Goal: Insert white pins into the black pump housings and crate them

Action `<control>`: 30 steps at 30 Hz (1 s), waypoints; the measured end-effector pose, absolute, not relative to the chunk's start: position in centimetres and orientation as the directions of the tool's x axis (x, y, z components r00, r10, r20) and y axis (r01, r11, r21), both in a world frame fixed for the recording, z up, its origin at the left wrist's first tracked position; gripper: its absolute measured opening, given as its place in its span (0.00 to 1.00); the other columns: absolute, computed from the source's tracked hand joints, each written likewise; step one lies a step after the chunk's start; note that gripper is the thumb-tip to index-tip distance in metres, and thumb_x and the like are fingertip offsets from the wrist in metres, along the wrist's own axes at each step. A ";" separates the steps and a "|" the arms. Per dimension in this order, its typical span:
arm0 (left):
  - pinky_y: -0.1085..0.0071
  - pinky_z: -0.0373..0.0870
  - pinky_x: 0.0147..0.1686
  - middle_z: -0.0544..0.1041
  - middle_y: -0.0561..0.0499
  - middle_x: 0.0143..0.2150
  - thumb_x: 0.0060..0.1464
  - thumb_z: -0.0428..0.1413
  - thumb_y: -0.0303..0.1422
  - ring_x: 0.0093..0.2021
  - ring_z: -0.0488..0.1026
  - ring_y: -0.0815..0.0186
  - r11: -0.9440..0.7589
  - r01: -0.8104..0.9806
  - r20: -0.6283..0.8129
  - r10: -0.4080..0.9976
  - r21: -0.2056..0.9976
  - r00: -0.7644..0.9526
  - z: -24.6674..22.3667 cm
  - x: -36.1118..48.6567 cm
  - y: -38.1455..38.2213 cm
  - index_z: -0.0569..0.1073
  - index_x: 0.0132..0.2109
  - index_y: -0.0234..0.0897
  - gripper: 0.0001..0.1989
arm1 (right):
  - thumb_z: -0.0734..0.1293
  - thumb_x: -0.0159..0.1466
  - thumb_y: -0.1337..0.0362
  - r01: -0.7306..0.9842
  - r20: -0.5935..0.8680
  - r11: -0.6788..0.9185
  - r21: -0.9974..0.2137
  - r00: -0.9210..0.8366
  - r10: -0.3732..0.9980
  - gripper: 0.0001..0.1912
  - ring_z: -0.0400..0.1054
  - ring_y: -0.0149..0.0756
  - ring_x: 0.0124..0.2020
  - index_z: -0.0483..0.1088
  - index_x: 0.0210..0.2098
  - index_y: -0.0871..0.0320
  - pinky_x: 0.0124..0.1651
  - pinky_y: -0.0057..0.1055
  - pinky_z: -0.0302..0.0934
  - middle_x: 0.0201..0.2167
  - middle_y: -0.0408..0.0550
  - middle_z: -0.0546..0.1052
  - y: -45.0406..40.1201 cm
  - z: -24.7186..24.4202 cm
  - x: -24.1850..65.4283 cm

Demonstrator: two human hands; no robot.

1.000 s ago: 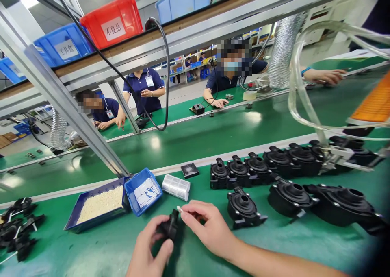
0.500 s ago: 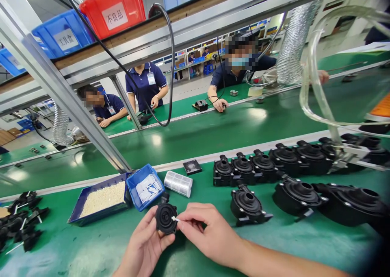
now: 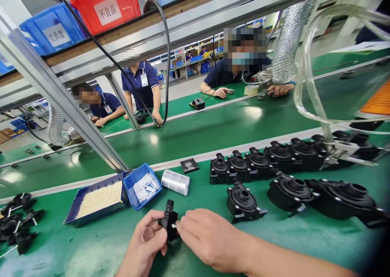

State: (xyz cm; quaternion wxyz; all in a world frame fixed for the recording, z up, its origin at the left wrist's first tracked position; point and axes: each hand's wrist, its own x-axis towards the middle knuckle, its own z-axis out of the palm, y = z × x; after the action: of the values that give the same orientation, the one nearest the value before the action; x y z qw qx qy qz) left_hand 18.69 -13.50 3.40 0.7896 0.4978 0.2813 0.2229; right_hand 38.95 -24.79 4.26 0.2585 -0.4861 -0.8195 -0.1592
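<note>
Between the thumb and fingers of my left hand (image 3: 146, 238) is a black plastic pump cover (image 3: 169, 224), turned nearly edge-on with its pipe stub pointing up. My right hand (image 3: 210, 236) is closed at the cover's right side, its fingertips pinching a thin white stick (image 3: 173, 225). Only the stick's tip shows, against the cover; my fingers hide the rest. Just beyond my hands lie a clear ribbed plastic cylinder (image 3: 175, 182) and a blue bin (image 3: 141, 203) of white strips. Left of that bin is a dark blue tray (image 3: 70, 217) holding small cream-coloured pieces.
Assembled black pumps (image 3: 243, 199) stand in rows on the right, beneath clear hoses (image 3: 307, 65). More black covers with white sticks (image 3: 21, 224) lie at the left edge. A metal post (image 3: 76, 110) rises behind the tray. Co-workers (image 3: 141, 83) are across the green belt.
My left hand has turned the cover from facing me to nearly edge-on. My right hand has closed in against it. Across the belt, a standing co-worker's hand has lowered.
</note>
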 end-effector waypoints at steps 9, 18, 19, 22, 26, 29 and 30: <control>0.81 0.61 0.21 0.79 0.48 0.38 0.46 0.77 0.46 0.27 0.63 0.75 0.283 -0.114 -0.132 0.720 0.952 0.682 2.4 18.7 -14.6 0.79 0.49 0.37 0.29 | 0.58 0.72 0.72 0.862 0.614 0.492 -0.120 -0.325 0.719 0.15 0.55 0.38 0.28 0.72 0.33 0.59 0.30 0.38 0.51 0.28 0.46 0.70 -24.7 3.3 38.8; 0.73 0.77 0.33 0.82 0.41 0.46 0.53 0.74 0.44 0.42 0.78 0.60 0.118 -0.029 -0.060 0.689 0.993 0.723 1.3 18.1 -13.6 0.79 0.55 0.37 0.27 | 0.56 0.74 0.72 0.868 0.684 0.460 -0.188 -0.221 0.695 0.17 0.59 0.37 0.27 0.71 0.32 0.58 0.30 0.38 0.48 0.26 0.46 0.70 -23.9 1.2 37.9; 0.70 0.79 0.37 0.82 0.39 0.48 0.55 0.72 0.44 0.45 0.80 0.58 0.053 -0.006 -0.032 0.686 0.999 0.726 1.4 18.0 -13.3 0.79 0.56 0.37 0.26 | 0.57 0.75 0.71 0.862 0.688 0.442 -0.248 -0.165 0.707 0.17 0.61 0.37 0.27 0.71 0.32 0.57 0.30 0.37 0.48 0.26 0.45 0.71 -23.6 0.8 37.8; 0.65 0.83 0.48 0.82 0.38 0.57 0.63 0.66 0.40 0.53 0.82 0.53 -0.291 0.082 0.154 0.700 0.953 0.697 2.6 17.3 -12.3 0.78 0.60 0.40 0.20 | 0.65 0.74 0.64 0.755 0.577 0.342 -0.560 0.059 0.815 0.07 0.65 0.34 0.27 0.75 0.45 0.57 0.31 0.33 0.53 0.28 0.42 0.74 -23.1 0.0 37.5; 0.57 0.80 0.60 0.77 0.39 0.68 0.65 0.60 0.25 0.64 0.77 0.50 -0.864 0.203 0.572 0.464 0.460 0.676 4.2 15.8 -11.1 0.73 0.66 0.47 0.25 | 0.69 0.70 0.59 0.545 0.327 0.185 -0.818 0.176 0.928 0.22 0.65 0.31 0.26 0.69 0.62 0.56 0.33 0.29 0.60 0.31 0.39 0.74 -23.7 -0.3 37.5; 0.51 0.83 0.56 0.77 0.34 0.67 0.56 0.61 0.19 0.59 0.80 0.44 -0.959 0.261 0.432 0.282 0.111 0.856 4.2 15.5 -11.2 0.74 0.67 0.44 0.33 | 0.64 0.74 0.56 0.493 0.300 0.176 -0.852 0.185 0.936 0.18 0.64 0.30 0.24 0.70 0.59 0.54 0.31 0.28 0.61 0.31 0.39 0.74 -24.2 -0.6 37.8; 0.49 0.84 0.53 0.78 0.33 0.66 0.53 0.62 0.18 0.56 0.81 0.42 -0.961 0.269 0.321 0.275 0.063 0.906 4.1 15.5 -11.4 0.75 0.66 0.43 0.34 | 0.63 0.74 0.55 0.491 0.314 0.187 -0.851 0.189 0.931 0.17 0.64 0.30 0.24 0.70 0.58 0.54 0.30 0.28 0.62 0.31 0.40 0.74 -24.3 -0.8 37.9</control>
State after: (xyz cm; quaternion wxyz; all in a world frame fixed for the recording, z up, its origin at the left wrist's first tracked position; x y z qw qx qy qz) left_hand 15.53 -11.43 4.12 0.0088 0.9763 0.1394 0.1655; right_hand 37.90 -24.26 -0.79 0.4884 -0.5965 -0.5958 0.2249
